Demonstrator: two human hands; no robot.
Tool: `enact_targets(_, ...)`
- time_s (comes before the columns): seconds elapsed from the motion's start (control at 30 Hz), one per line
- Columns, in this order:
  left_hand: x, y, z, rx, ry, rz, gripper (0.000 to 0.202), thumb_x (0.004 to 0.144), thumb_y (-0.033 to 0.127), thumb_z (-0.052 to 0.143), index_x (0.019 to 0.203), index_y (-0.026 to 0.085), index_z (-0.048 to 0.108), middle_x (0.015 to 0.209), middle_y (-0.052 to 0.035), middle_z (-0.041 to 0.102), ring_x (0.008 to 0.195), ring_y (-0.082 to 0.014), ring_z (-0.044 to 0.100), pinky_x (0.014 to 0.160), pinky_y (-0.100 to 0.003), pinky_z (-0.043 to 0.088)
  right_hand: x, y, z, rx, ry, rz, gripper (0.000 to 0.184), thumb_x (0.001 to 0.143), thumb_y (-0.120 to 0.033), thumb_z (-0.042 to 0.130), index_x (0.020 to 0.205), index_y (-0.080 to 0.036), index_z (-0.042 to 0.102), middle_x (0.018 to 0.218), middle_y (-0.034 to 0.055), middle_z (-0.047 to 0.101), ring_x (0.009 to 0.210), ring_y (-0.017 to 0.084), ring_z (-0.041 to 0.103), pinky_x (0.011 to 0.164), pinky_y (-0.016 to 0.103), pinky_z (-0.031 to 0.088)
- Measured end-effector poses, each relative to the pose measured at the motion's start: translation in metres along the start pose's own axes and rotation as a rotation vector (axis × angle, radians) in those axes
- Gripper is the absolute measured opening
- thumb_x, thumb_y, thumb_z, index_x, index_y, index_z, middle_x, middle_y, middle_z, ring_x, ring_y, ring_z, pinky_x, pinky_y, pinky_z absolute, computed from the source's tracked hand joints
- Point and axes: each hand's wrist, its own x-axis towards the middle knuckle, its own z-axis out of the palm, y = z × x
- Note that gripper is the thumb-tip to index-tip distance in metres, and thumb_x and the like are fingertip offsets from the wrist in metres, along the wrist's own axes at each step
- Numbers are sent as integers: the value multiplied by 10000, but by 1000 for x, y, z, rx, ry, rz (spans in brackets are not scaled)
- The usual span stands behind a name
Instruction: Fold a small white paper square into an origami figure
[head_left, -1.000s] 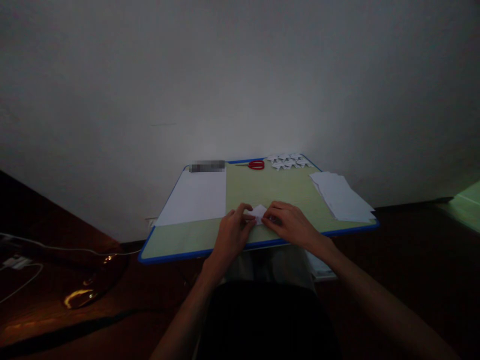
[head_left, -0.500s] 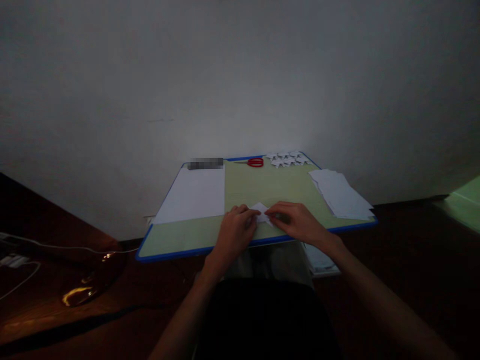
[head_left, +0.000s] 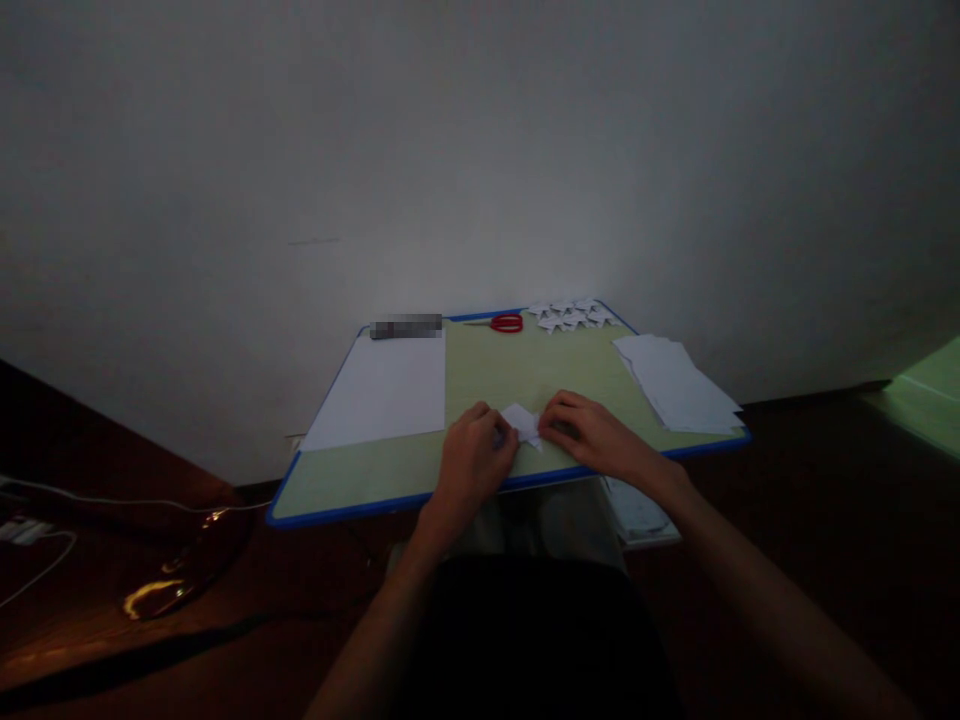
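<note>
Two rows of folded papers (head_left: 575, 320) are sitting right of the scissors (head_left: 507, 324), looking done imo; nearer you than those scissors, your left hand (head_left: 478, 448) and right hand (head_left: 589, 434), nearly closed, are pinching a small paper (head_left: 519, 420), probably unfinished.

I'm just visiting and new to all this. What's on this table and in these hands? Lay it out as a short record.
Left hand: holds the left side of a small folded paper
Right hand: at that paper's right edge
Table: pale green top, blue rim
Far edge: red-handled scissors, left of white folded shapes
Left side: large white sheet
Right side: loosely stacked white papers
Unclear: pixelated dark item, far left
</note>
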Motion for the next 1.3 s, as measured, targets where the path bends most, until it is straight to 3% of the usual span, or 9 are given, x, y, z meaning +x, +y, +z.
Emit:
enact_targets(0.17, 12, -7, -2, -57, -49, -46, 116, 885, 192, 726, 776, 156, 706, 841, -51, 671, 754, -189, 647, 751, -327, 513, 2, -4, -3, -16, -20, 1, 123, 1005, -173, 604, 950, -175, 714, 989, 78, 655, 935, 217, 644, 858, 360, 526)
enact_targets(0.4, 16, -16, -12, -97, -105, -48, 119, 875, 223, 741, 778, 157, 721, 836, -54, 690, 770, -193, 667, 735, -319, 518, 0, -8, -4, -14, -50, -70, 102, 1002, -223, 641, 1050, -196, 728, 1060, 80, 657, 1003, 224, 647, 912, 374, 530)
enact_targets(0.73, 18, -18, -17, -86, -145, -32, 258, 906, 262, 701, 667, 172, 671, 757, -27, 622, 687, -167, 609, 683, -308, 475, 1, -13, -4, 20, -74, -75, 124, 1033, -221, 592, 1043, -187, 711, 1115, 90, 639, 996, 211, 650, 921, 359, 530)
enact_targets(1.1, 14, -14, -15, -38, -96, -57, 244, 885, 204, 707, 654, 172, 637, 725, -30, 607, 698, -188, 590, 710, -332, 449, 9, -14, 6, 95, -52, 138, 66, 944, -172, 685, 891, -169, 723, 952, 56, 629, 831, 179, 641, 770, 309, 513)
enact_targets(1.3, 14, -16, -13, -56, -91, -87, 237, 862, 244, 760, 665, 175, 648, 717, -26, 638, 676, -178, 583, 687, -319, 437, -1, -12, 0, 169, -42, 188, 40, 938, -188, 707, 909, -183, 734, 952, 47, 673, 863, 180, 672, 798, 311, 528)
